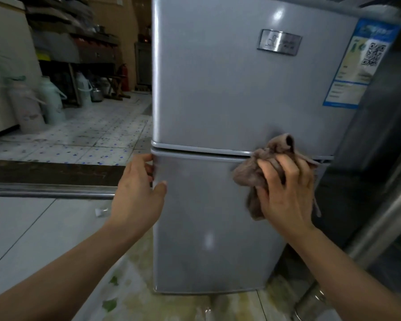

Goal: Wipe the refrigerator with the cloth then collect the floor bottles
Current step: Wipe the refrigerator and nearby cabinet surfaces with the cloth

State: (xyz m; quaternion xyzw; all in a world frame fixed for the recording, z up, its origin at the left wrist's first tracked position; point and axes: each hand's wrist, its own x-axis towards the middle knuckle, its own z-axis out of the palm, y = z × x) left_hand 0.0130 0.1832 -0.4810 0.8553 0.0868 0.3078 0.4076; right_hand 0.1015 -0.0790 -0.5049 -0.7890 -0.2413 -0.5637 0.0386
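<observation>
I see the refrigerator (218, 112) standing straight ahead of me, a grey two-door unit with a glossy, lightly reflective skin, a small metallic badge (278, 42) on the upper door and a blue-bordered label (357, 63) with a QR code at its right edge. My right hand (287, 191) presses the cloth (259, 167) against the front, right at the seam between the two doors; the cloth is brown, crumpled and bunched, with folds sticking out above and below my fingers, which curl into it, so that grip is clenched on the cloth. My left hand (139, 193) sits at the left edge of the lower door, just under the seam, fingers wrapped round the corner and thumb laid on the front face, grasping the door edge. To the left of the refrigerator the tiled floor (90, 135) runs open toward a darker room, past a metal threshold strip (44, 191); several tall thermos flasks (51, 100) stand along the far wall there. On the right a dark cabinet with a metal frame (380, 205) stands close against the refrigerator's side. The floor at the base is stained and wet-looking.
</observation>
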